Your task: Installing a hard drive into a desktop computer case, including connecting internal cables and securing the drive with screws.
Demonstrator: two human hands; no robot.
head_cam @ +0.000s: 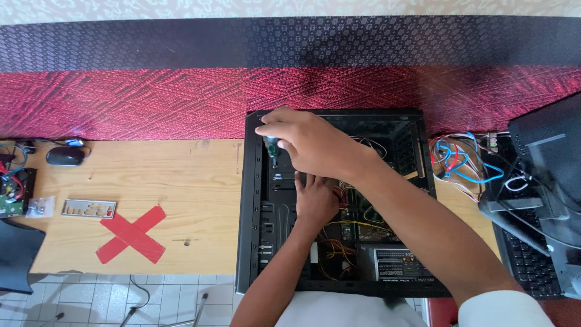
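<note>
Left edge of the wooden table [181, 181]: a bare circuit board with red wires [13, 189], a black computer mouse [65, 156] behind it, a small clear bag [40, 207], and a silver metal port plate [88, 209]. Beside the plate, a cross of red tape [131, 234] is stuck flat on the tabletop.

Centre: an open black computer case [249, 200] lies on its side at the table's near edge, interior facing up, with yellow and orange wiring and a grey power supply [396, 264] near its lower right corner. The left hand [316, 203] reaches into the case with fingers together, pressed flat against the inner parts; its fingertips are hidden under the other hand. The right hand [305, 142] crosses over it, curled around a green-handled screwdriver [272, 149], which stands roughly upright over the case's upper left region, near the drive bays.

Right: a loose bundle of blue, red and white cables [463, 162] lies just beside the case. A black keyboard [526, 260] and a dark monitor [548, 151] occupy the far right.
</note>
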